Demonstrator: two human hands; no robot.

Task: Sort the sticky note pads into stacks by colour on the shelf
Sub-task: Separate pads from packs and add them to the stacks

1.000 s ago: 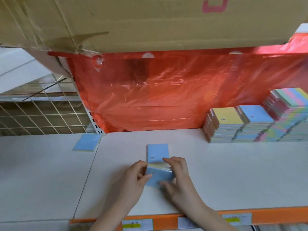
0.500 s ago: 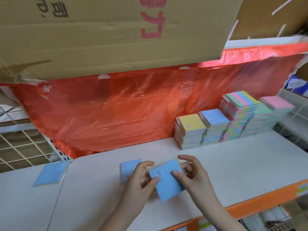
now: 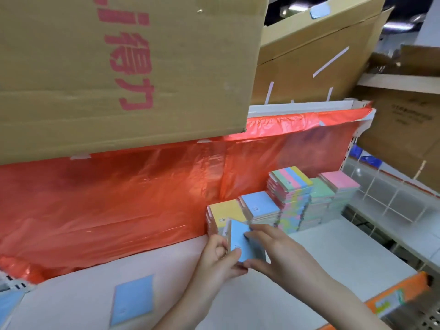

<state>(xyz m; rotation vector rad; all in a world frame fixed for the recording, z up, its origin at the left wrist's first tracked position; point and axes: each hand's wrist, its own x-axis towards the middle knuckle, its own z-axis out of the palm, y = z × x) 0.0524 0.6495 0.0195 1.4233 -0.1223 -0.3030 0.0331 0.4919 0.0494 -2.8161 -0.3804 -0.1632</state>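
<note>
A few blue sticky note pads (image 3: 240,241) are held tilted between both hands, just in front of the yellow-topped stack (image 3: 226,211). My left hand (image 3: 217,260) grips their left edge, thumb on the blue face. My right hand (image 3: 276,254) pinches them from the right, fingers on top. Behind stand a blue-topped stack (image 3: 260,206), a striped multicolour stack (image 3: 291,179), a green stack (image 3: 321,191) and a pink-topped stack (image 3: 339,181). One blue pad (image 3: 133,300) lies flat on the white shelf (image 3: 333,258), another (image 3: 8,303) at the far left edge.
A large cardboard box (image 3: 119,67) hangs over the shelf from above. Red plastic sheet (image 3: 119,198) covers the back wall. The orange shelf lip (image 3: 392,298) runs along the front right. A wire divider (image 3: 392,198) bounds the right side.
Both hands lifted the blue pads off the shelf and carried them right, up to the yellow-topped stack. The view swung right; the lone blue pad stayed behind on the shelf.
</note>
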